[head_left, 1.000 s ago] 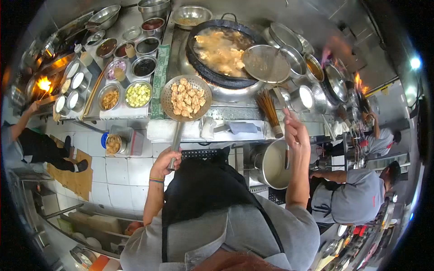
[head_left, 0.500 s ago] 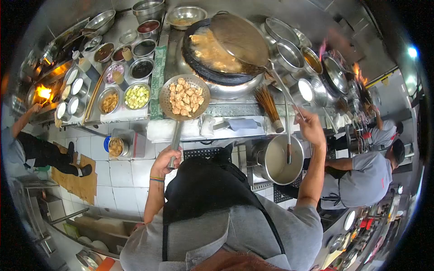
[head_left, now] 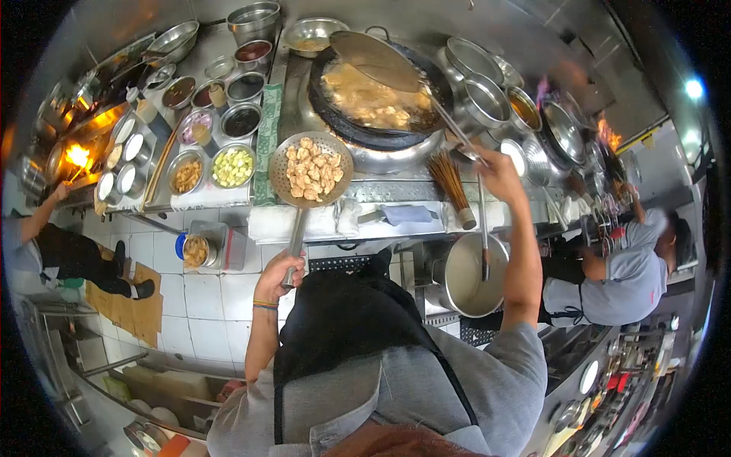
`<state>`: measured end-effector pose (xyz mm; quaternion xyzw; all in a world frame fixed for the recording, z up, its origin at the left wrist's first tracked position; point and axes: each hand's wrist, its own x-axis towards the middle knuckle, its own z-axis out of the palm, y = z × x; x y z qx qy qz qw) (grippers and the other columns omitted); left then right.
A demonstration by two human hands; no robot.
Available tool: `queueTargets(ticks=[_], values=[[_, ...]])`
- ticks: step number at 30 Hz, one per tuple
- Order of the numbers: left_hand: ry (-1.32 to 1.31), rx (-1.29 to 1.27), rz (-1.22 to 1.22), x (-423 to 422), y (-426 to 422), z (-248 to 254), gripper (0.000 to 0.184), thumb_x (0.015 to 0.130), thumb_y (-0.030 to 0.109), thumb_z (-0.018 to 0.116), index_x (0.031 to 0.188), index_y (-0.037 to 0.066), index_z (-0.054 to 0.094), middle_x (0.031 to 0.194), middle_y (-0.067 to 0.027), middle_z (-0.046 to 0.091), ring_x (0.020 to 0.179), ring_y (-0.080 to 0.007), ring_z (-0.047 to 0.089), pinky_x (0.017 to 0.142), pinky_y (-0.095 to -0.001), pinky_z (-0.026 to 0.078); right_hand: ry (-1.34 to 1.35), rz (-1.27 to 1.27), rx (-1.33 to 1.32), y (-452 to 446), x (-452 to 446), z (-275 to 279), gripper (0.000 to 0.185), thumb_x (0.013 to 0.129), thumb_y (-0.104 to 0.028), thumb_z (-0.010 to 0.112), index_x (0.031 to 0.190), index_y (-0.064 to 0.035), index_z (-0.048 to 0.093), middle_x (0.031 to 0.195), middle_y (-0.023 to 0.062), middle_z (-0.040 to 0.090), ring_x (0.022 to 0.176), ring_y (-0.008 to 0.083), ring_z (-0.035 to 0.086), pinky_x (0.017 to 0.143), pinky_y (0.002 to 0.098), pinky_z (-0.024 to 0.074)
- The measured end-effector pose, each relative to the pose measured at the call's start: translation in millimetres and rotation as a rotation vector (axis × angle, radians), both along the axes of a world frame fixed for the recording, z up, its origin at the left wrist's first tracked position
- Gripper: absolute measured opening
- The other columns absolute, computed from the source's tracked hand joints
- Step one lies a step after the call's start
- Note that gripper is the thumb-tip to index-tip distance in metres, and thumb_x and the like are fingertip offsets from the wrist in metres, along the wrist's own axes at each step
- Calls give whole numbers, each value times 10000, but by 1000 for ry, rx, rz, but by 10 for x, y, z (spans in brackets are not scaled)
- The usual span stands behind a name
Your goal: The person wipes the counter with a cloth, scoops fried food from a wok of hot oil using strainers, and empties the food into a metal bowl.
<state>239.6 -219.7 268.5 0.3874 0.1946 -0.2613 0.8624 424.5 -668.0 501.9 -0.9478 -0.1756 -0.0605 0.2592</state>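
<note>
Right hand (head_left: 499, 175) is closed round the long handle of the flat strainer (head_left: 373, 61). Vs half a second ago: hand is further forward and left, nearer the wok (head_left: 365, 137); strainer disc shifted left toward the wok's far rim, now more edge-on. Left hand (head_left: 279, 274) unchanged: wrapped round the perforated ladle (head_left: 279, 174), browned chunks (head_left: 312, 171) sitting in it.

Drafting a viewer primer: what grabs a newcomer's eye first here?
The big black wok of golden food, top centre, with a round strainer held over it by the right hand. Lower left of it, the left hand holds a skimmer of browned chunks. Far left, an orange flame.
</note>
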Motion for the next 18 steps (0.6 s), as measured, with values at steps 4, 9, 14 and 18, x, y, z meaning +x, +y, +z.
queueTargets(ticks=[4,9,14,18], values=[[-12,-41,-21,19,16,-35,264,836,91,633,1059,44,502,685,-17,487,497,-117,484,399,-278,407,30,-57,-100,-246,-348,378,402,839,67,597,1217,-46,668,1071,191,716,847,179,673,718,333,535],[-12,-48,-43,45,38,15,241,839,92,629,1044,43,511,674,-18,486,493,-117,481,399,-268,398,94,-95,-172,-387,-699,558,460,790,100,600,1217,-55,675,844,148,707,715,158,635,648,329,513],[11,-57,-57,54,87,-14,266,827,85,639,1064,38,527,671,-18,490,483,-119,480,392,-264,383,141,-97,-167,-217,-725,544,470,764,90,601,1208,-44,676,781,165,681,688,214,647,658,334,508],[18,-55,-38,43,95,-65,296,827,93,645,1094,33,530,674,-15,490,474,-113,473,386,-263,378,54,-61,-145,-253,-429,365,386,806,47,617,1184,-11,666,851,241,674,723,294,661,703,355,510]])
